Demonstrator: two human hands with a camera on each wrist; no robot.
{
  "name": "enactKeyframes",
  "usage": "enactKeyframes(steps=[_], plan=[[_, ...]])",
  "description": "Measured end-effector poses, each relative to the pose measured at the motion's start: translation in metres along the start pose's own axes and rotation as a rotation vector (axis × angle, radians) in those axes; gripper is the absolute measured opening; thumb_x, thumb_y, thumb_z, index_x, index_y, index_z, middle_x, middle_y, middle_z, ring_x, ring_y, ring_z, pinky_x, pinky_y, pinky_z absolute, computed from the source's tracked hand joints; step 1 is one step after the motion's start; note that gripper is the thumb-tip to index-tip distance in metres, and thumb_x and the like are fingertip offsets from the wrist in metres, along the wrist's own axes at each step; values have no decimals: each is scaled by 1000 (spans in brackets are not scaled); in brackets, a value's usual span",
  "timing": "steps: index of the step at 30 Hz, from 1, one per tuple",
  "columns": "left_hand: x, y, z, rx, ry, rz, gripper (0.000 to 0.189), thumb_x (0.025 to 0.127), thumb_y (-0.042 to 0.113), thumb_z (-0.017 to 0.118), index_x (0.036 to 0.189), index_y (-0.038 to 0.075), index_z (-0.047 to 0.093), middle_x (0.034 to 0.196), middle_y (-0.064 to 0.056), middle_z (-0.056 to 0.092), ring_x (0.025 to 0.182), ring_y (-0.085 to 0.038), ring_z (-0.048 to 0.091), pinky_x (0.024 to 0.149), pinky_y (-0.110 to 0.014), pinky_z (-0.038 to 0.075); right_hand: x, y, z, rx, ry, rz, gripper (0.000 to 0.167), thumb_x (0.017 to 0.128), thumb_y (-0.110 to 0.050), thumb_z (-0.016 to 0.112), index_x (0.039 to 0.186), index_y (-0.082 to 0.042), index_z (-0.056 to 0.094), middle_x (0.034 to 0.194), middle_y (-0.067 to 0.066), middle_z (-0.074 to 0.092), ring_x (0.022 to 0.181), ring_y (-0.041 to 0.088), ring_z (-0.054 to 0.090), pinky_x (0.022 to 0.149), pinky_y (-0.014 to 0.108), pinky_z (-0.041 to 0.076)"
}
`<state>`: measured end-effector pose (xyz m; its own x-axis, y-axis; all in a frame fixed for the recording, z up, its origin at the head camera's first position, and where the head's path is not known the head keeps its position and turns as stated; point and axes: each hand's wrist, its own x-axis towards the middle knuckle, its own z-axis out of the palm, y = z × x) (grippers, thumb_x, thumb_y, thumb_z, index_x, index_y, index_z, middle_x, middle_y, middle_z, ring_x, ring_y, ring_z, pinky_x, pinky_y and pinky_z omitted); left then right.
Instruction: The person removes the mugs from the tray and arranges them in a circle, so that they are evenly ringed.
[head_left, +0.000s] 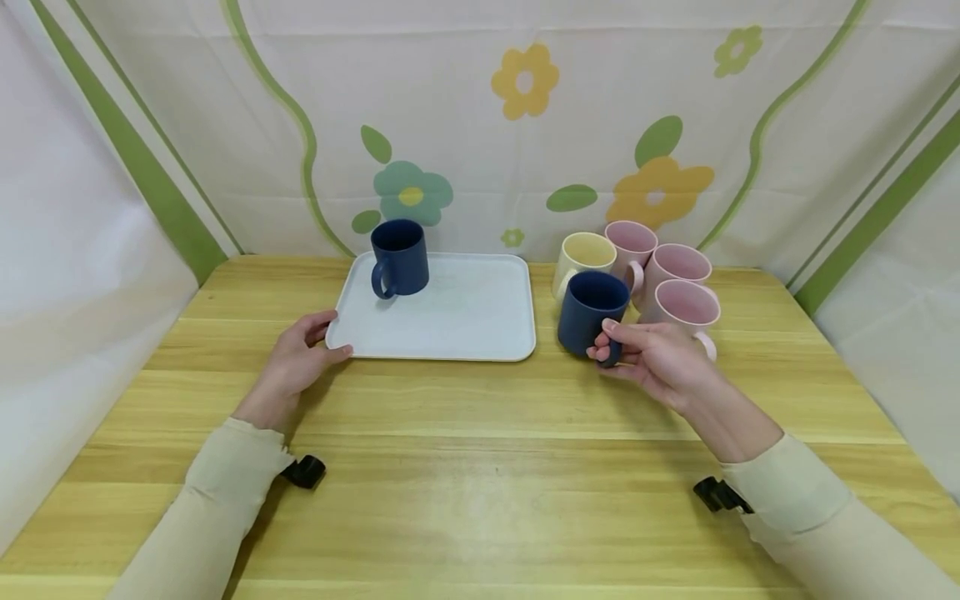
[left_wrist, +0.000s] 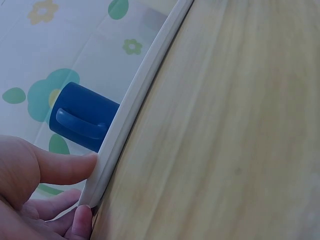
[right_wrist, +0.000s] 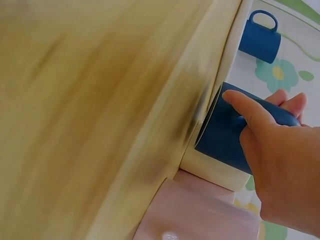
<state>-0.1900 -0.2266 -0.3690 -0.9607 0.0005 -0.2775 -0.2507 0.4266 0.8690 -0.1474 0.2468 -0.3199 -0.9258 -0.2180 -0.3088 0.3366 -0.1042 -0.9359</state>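
Observation:
In the head view, my right hand [head_left: 660,358] grips a dark blue mug [head_left: 588,317] by its handle, thumb near the rim. This mug stands upright in front of a cream mug [head_left: 585,250]; in the right wrist view its base is close to the tabletop. On the left, my left hand [head_left: 296,358] holds the near left corner of a white rectangular tray [head_left: 465,333]. Its thumb touches the front rim, as the left wrist view shows, and the other fingers bend around the corner. A second dark blue mug [head_left: 405,262] rests upright on the tray's left part.
Several pink mugs [head_left: 686,304] stand close together right of the cream mug, beside my right hand. Behind the wooden table [head_left: 480,467] hangs a flower-patterned curtain [head_left: 465,100], with white cloth along both sides.

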Motion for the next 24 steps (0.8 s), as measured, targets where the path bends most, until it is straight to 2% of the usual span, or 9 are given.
enactKeyframes(steps=[9, 16, 24], plan=[[0, 0, 1, 5, 3, -8, 78, 103, 11, 68, 169, 7, 26, 168, -22, 36, 146, -36, 38, 118, -46, 39, 4, 4, -4, -3, -12, 36, 26, 110, -21, 59, 93, -9, 73, 86, 0, 75, 95, 11, 75, 97, 34, 62], [1, 0, 2, 8, 3, -13, 77, 103, 11, 67, 169, 7, 27, 167, -22, 36, 145, -36, 38, 119, -46, 38, 6, 4, -7, -5, -18, 54, 23, 110, -20, 59, 96, -8, 74, 91, 1, 76, 94, 11, 75, 97, 33, 61], [1, 0, 2, 4, -3, -17, 78, 103, 10, 67, 169, 7, 26, 167, -21, 36, 146, -35, 37, 119, -45, 38, 9, 2, -10, -19, 24, 54, 18, 109, -18, 60, 99, -8, 72, 91, 0, 76, 92, 11, 75, 95, 32, 62]])
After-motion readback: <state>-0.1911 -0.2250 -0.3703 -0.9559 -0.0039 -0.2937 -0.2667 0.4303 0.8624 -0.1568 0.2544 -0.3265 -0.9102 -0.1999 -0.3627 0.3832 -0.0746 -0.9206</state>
